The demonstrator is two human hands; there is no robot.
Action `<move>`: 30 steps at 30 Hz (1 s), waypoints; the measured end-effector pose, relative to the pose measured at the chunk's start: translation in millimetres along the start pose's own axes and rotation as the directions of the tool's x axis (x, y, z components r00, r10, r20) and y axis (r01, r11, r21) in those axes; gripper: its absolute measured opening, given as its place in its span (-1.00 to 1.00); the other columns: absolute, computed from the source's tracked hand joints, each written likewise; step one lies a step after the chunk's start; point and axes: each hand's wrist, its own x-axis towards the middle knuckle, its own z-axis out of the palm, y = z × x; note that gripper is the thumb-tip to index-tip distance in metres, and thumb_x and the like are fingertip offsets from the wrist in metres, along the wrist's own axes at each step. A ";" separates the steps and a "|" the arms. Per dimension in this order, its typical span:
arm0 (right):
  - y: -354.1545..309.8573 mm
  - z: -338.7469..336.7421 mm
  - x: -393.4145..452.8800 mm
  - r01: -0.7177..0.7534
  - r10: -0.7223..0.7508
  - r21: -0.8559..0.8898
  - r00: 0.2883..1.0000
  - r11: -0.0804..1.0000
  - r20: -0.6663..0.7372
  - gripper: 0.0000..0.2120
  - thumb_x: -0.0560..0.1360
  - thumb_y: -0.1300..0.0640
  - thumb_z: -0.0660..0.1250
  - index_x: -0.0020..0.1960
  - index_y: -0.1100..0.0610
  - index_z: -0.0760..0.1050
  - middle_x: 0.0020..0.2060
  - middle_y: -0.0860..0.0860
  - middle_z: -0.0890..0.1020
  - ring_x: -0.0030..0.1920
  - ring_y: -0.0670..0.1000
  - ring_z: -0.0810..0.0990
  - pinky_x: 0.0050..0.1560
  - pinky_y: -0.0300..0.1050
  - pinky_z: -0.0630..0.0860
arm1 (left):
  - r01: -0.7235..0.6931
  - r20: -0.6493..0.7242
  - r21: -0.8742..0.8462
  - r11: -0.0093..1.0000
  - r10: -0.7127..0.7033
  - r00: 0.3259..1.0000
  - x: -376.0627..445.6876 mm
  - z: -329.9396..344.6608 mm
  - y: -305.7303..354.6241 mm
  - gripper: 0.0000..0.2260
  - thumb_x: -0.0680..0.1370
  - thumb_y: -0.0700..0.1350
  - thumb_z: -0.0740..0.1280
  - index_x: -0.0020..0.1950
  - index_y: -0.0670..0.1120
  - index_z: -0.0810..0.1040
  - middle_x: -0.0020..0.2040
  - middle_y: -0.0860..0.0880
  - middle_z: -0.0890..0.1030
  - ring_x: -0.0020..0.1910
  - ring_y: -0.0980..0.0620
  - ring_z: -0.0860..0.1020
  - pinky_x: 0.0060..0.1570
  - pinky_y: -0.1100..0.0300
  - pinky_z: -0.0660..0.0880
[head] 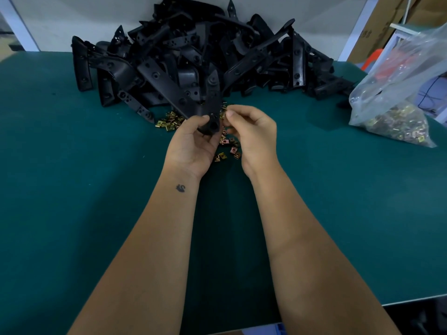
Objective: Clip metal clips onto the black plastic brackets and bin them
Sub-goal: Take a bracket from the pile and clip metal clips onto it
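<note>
My left hand [193,143] grips the lower end of a black plastic bracket [212,97], which stands nearly upright above the table. Right beside it, my right hand [251,131] pinches a small brass-coloured metal clip [223,114] against the bracket's right edge. Loose metal clips [228,147] lie scattered on the green mat under and between my hands, and several more clips [169,122] sit to the left. A big heap of black brackets [193,52] fills the back of the table.
A clear plastic bag [396,100] full of metal clips lies at the right on the green table [72,189]. Cardboard boxes [377,25] stand behind it. The table's front edge runs along the lower right, with a blue object [280,328] just below it.
</note>
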 end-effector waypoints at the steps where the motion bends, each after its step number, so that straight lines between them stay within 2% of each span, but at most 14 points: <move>1: 0.6 0.9 -0.6 -0.001 0.001 0.008 1.000 1.000 0.002 -0.86 0.49 0.30 0.41 -0.09 0.09 0.66 -0.26 -0.05 0.69 -0.23 -0.11 0.63 -0.22 -0.19 0.53 | 0.003 -0.003 -0.004 1.000 -0.003 1.000 -0.3 0.6 0.1 -0.87 0.57 -0.38 0.20 -0.01 -0.23 0.53 -0.09 -0.19 0.61 -0.11 -0.07 0.60 -0.03 0.16 0.63; 4: 0.6 3.4 -1.2 -0.018 0.018 0.073 1.000 0.997 0.008 -0.84 0.49 0.36 0.41 -0.06 0.13 0.65 -0.21 -0.01 0.69 -0.19 -0.12 0.64 -0.12 -0.25 0.57 | 0.008 -0.013 -0.029 1.000 -0.008 1.000 -0.3 1.2 0.2 -0.86 0.57 -0.37 0.19 -0.04 -0.24 0.53 -0.11 -0.20 0.60 -0.13 -0.07 0.60 -0.04 0.16 0.63; 7: -0.9 4.5 -2.0 -0.039 0.039 0.067 0.999 0.997 -0.005 -0.87 0.47 0.37 0.42 -0.06 0.18 0.64 -0.22 0.00 0.69 -0.18 -0.09 0.66 -0.01 -0.17 0.61 | 0.000 -0.021 -0.054 0.999 -0.001 1.000 0.6 0.7 0.7 -0.87 0.56 -0.37 0.20 -0.03 -0.24 0.52 -0.09 -0.21 0.60 -0.13 -0.09 0.60 -0.02 0.15 0.63; 10: -1.8 2.9 -2.8 -0.056 0.057 0.038 0.998 0.998 -0.010 -0.89 0.47 0.33 0.44 -0.07 0.15 0.64 -0.22 0.00 0.69 -0.19 -0.08 0.67 -0.05 -0.07 0.56 | 0.001 -0.025 -0.040 0.999 -0.002 1.000 1.5 -0.3 0.5 -0.88 0.57 -0.34 0.20 -0.01 -0.22 0.51 -0.08 -0.20 0.59 -0.13 -0.08 0.59 0.01 0.14 0.61; 14: -3.1 3.2 -3.3 -0.064 0.063 0.025 0.998 0.998 0.020 -0.88 0.45 0.32 0.46 -0.12 0.12 0.65 -0.22 -0.03 0.68 -0.15 -0.08 0.64 -0.02 -0.16 0.57 | 0.026 -0.025 0.028 0.999 -0.025 0.999 1.7 -0.7 0.1 -0.89 0.57 -0.31 0.21 0.01 -0.21 0.52 -0.05 -0.18 0.58 -0.08 -0.08 0.55 0.11 0.14 0.53; 20: -4.8 5.5 -4.5 -0.110 0.106 0.080 0.993 0.991 0.050 -0.88 0.46 0.36 0.43 -0.13 0.16 0.62 -0.18 0.07 0.66 -0.09 0.03 0.60 0.06 -0.04 0.54 | 0.040 -0.016 0.044 0.998 -0.039 0.999 1.3 -1.6 1.3 -0.90 0.56 -0.30 0.22 -0.02 -0.21 0.53 -0.14 -0.15 0.61 -0.17 -0.03 0.56 -0.06 0.21 0.54; 24: -5.4 4.8 -4.4 -0.133 0.128 0.110 0.991 0.985 0.045 -0.89 0.47 0.36 0.41 -0.13 0.16 0.60 -0.14 0.11 0.64 -0.07 0.06 0.59 0.07 -0.01 0.52 | 0.037 0.005 0.078 0.996 -0.038 0.999 0.5 -0.5 0.7 -0.88 0.56 -0.31 0.21 -0.02 -0.19 0.54 -0.22 -0.11 0.64 -0.21 0.00 0.57 -0.11 0.22 0.54; 30: -6.3 4.1 -4.0 -0.154 0.145 0.110 0.986 0.982 0.080 -0.88 0.47 0.36 0.41 -0.15 0.17 0.59 -0.19 0.07 0.65 -0.15 0.01 0.60 -0.01 -0.09 0.54 | 0.036 0.004 0.066 0.997 -0.036 0.999 -1.7 1.6 1.2 -0.89 0.57 -0.32 0.20 -0.01 -0.20 0.51 -0.16 -0.12 0.60 -0.19 -0.01 0.56 -0.13 0.23 0.54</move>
